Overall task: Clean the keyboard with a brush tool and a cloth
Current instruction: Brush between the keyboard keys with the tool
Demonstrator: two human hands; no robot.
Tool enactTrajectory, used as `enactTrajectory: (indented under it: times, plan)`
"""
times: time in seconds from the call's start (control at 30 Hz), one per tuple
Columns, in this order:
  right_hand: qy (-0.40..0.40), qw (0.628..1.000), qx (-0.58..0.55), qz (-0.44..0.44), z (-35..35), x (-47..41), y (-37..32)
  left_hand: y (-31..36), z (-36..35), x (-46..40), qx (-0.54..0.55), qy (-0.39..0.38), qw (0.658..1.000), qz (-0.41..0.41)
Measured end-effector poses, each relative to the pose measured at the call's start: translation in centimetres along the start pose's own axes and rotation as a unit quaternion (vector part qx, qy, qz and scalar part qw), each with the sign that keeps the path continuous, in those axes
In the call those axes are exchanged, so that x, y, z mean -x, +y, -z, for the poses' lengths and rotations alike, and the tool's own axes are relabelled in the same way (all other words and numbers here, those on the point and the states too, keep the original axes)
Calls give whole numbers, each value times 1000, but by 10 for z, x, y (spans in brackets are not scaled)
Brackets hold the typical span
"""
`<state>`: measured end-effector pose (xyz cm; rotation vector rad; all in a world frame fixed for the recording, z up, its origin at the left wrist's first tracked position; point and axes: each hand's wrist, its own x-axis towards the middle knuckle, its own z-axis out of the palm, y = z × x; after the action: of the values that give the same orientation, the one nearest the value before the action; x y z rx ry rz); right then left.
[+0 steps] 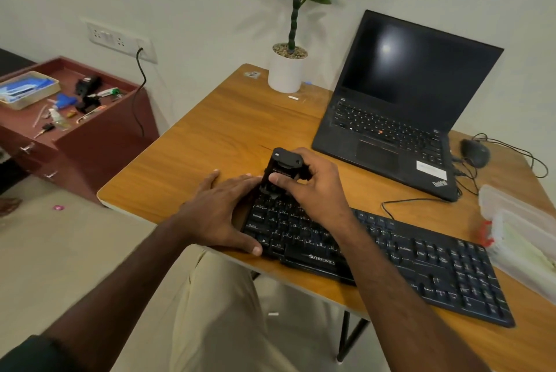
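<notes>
A black keyboard is laid slantwise along the near edge of a wooden table, its left end nearest the person and slightly overhanging the edge; the word ZEBRONICS is printed on its front rim. A black brush tool is held upright over the upper left keys, its lower end set down among them; whether bristles touch the keys cannot be told. The tool is gripped by the right hand, the thumb pressed on its front face and the fingers curled round its far side. The left hand is laid flat against the keyboard's left end, fingers straight and spread, the thumb resting at the front corner; nothing is gripped by it.

Behind the keyboard an open black laptop is stood with its screen dark; a black mouse with its cable is placed just to the right of it. A white pot with a green plant is set at the table's far corner. A clear plastic box is seen at the right edge, near the keyboard's far end. To the left, well apart from the table, a dark red cabinet is stood, its top strewn with small items; a switchboard is fixed on the wall above it.
</notes>
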<state>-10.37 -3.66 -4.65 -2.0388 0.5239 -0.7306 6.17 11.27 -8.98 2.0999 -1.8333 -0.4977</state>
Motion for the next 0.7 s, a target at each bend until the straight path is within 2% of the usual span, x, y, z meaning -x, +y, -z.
enactTrajectory:
  times: [0.1, 0.33, 0.5, 0.6, 0.7]
  plan:
    - [-2, 1000, -22, 3, -2, 5, -3, -1, 0, 0, 3, 4, 1000, 0]
    - [-24, 999, 44, -9, 27, 11, 9, 0, 0, 0, 6, 1, 1000, 3]
    - [4, 1000, -25, -12, 22, 12, 3, 1, 0, 0, -2, 8, 1000, 2]
    - [-29, 999, -18, 10, 4, 11, -2, 2, 0, 1, -3, 11, 1000, 2]
    - [-55, 998, 7, -5, 14, 10, -2, 1, -1, 1, 0, 11, 1000, 0]
